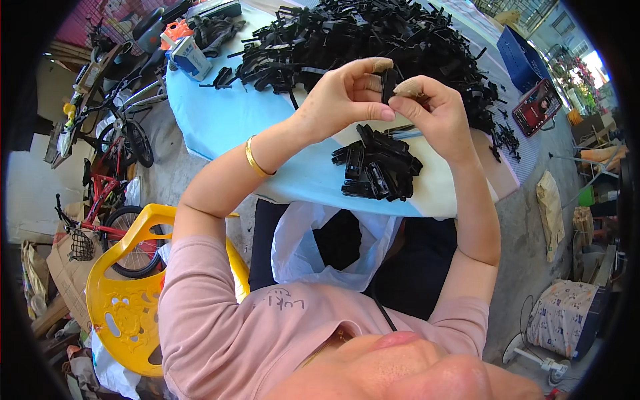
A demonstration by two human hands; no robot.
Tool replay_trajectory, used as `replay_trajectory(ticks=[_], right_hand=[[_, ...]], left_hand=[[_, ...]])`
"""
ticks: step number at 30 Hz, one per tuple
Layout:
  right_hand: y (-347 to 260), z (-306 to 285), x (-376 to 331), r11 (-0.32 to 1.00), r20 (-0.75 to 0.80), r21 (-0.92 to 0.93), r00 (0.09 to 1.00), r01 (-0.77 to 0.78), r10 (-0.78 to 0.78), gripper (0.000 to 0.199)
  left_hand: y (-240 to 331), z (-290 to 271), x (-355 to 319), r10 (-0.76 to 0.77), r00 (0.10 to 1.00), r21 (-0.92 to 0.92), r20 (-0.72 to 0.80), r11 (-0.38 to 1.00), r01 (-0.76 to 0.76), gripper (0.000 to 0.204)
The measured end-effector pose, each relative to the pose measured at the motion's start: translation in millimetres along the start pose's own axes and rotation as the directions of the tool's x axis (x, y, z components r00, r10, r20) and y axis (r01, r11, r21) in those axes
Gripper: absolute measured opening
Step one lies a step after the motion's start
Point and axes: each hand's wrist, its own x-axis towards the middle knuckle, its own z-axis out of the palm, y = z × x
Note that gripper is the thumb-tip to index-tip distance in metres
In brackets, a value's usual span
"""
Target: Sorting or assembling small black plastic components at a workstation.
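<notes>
Head: yellow chair (143, 320), black heap (380, 47)

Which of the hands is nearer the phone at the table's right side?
Right. The right hand is left of the phone, with part of the black heap between; the left hand is farther left, beyond the right.

The left forearm (230, 175) slants up and rightward from a well-bent elbow (199, 210), while the right forearm (477, 210) rises more steeply and leans inward towards the wrist (460, 157). The left hand (337, 97) arches its fingers above an extended thumb (372, 111) in a pinching grip. Close beside it, the right hand (437, 113) bends inward, its thumb and index finger (412, 87) pinching too, with the two thumb tips almost meeting.
</notes>
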Motion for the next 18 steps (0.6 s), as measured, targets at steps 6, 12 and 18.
replay_trajectory(ticks=[6,12,18], right_hand=[[5,5,3,0.971,-0.047,0.089,0.973,-0.221,0.226,0.012],[6,-1,0,0.933,-0.010,0.292,0.975,-0.212,0.224,0.012],[9,9,-2,0.996,-0.049,-0.028,0.995,-0.087,0.085,0.016]], left_hand=[[1,9,-7,0.155,0.986,0.124,-0.068,0.982,-0.146,0.052],[6,7,-6,0.013,0.996,-0.156,-0.093,0.987,-0.027,0.039],[-3,6,-8,0.132,0.982,0.110,-0.133,0.987,-0.118,0.035]])
